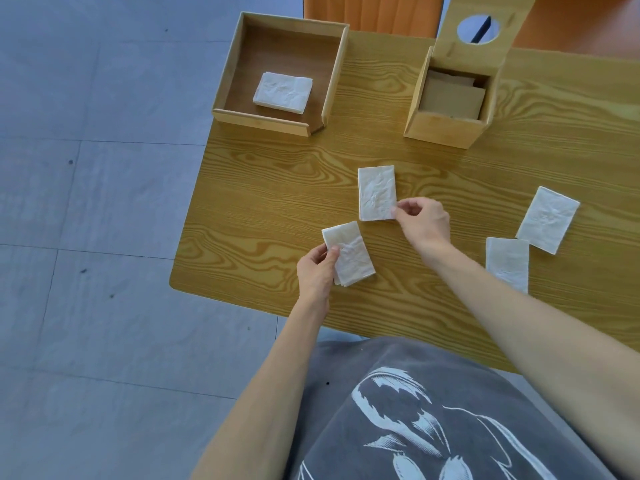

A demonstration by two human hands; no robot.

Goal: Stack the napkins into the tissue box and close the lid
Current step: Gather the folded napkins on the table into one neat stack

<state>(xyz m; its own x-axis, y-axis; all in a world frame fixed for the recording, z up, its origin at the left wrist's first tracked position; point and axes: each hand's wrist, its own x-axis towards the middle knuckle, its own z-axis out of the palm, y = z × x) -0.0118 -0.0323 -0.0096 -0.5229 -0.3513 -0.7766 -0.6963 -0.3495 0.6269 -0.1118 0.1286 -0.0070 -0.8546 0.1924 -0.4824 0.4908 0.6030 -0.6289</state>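
My left hand (317, 271) grips a small stack of folded white napkins (350, 252) just above the table's near left part. My right hand (424, 221) pinches the lower right corner of another folded napkin (376, 192) lying flat mid-table. Two more napkins lie to the right, one (549, 219) tilted, one (508, 263) partly hidden by my right forearm. The wooden tissue box (446, 124) stands at the back right, its lid (479, 27) with a round hole raised upright; brown card shows inside.
An open wooden tray (332, 74) at the back left holds one folded napkin (283, 92). The wooden table (263, 202) ends at the left over grey floor tiles. An orange chair (372, 10) stands behind the table.
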